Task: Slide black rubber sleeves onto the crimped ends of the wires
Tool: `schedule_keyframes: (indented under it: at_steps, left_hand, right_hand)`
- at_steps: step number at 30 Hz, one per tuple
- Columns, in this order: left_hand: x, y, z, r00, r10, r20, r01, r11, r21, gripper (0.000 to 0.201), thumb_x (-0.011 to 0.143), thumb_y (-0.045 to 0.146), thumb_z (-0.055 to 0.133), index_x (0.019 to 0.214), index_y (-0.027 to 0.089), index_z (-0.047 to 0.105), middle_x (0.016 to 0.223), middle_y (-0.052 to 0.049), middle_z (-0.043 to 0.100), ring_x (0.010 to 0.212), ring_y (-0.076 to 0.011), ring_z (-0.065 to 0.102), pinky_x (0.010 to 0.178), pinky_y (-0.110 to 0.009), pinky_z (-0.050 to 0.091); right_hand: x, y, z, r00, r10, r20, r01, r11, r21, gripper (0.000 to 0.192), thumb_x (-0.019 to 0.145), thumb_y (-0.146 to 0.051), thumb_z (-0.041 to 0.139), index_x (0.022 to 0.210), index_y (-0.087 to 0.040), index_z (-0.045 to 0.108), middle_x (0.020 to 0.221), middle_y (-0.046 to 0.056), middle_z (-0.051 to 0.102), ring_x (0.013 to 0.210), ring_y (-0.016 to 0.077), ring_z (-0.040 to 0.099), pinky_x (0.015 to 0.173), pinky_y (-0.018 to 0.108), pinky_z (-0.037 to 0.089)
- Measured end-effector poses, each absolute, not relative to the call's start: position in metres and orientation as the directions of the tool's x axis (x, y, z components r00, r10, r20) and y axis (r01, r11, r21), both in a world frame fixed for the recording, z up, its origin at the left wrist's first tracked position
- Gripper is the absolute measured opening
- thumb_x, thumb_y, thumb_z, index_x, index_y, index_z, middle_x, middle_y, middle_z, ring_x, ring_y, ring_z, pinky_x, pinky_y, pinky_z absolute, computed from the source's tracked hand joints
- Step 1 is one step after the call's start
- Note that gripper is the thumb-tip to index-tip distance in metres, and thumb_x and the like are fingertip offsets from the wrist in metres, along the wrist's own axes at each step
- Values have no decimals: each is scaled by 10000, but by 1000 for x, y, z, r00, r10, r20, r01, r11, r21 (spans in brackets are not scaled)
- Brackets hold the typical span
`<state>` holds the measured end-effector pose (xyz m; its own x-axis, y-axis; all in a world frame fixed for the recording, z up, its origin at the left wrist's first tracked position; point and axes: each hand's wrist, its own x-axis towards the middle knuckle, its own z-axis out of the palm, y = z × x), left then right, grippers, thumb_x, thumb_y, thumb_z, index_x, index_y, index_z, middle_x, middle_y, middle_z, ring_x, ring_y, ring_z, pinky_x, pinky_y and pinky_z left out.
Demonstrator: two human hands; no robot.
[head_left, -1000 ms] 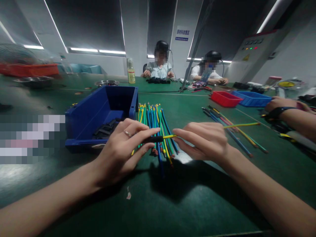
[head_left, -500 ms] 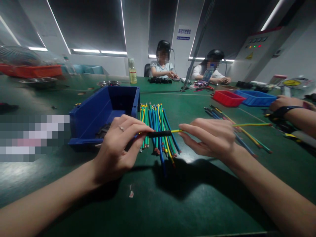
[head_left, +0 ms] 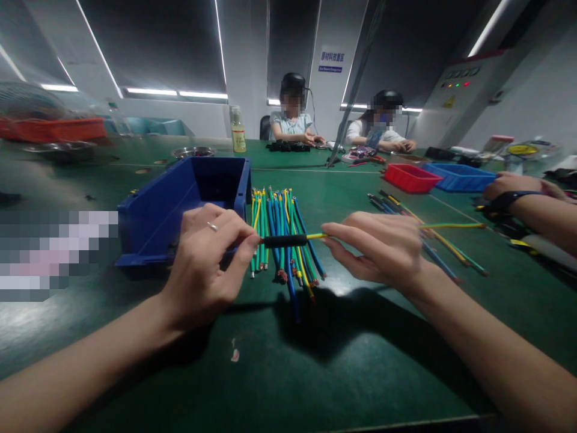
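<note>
wire point(head_left: 316, 236) in black sleeve point(head_left: 285, 241), pinched by left hand point(head_left: 208, 260), right hand point(head_left: 382, 245)

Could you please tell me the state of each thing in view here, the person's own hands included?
Left hand: pinched shut on the sleeved wire
Right hand: pinched shut on its yellow-green stretch
Black sleeve: around the wire, roughly level
Loose wires: lying on the green table
Blue bin: upright, open-topped
Red tray: upright, open-topped
Bottle: upright, holding yellowish liquid
Cabinet lights: lit
</note>
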<state>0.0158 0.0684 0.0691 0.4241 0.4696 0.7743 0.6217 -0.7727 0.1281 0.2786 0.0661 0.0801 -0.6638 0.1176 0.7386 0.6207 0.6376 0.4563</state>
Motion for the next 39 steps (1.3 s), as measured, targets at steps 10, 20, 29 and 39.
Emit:
schedule_keyframes:
  at_steps: [10,20,29,39]
  left_hand:
    - [14,70,67,401,462,791,610,-779,145,86,854,188,571,936,211,566,839,-20,633,823,-213,533,763,-423,373]
    - [15,73,65,365,470,803,630,-760,158,92,842,177,606,916,231,594,841,-10,649,832,-207,557,757,-429,417]
    - [15,71,64,405,459,791,638,-761,115,62,835,215,624,887,248,630,781,-6,646,810,-212,548,769,-452,400]
    - [15,71,63,417,446,792,654,-752,79,66,847,259,615,895,292,647,766,5,653,834,-227,557,837,-502,380]
  right_hand:
    - [280,65,87,-638,156,754,646,641,414,170,828,-156,631,982,-207,580,803,27,668,668,130,560,568,260,418]
    - [276,66,78,-676,368,638,660,687,304,279,905,-169,504,1174,-149,577,807,22,625,633,106,532,546,229,360]
    - [268,64,78,-643,416,644,662,724,194,246,937,-334,511,1021,-151,651,716,-12,643,511,66,502,485,228,298]
    - [261,62,68,-649,479,591,673,724,151,271,965,-347,451,1053,-199,660,712,-26,682,486,57,510,477,240,260]
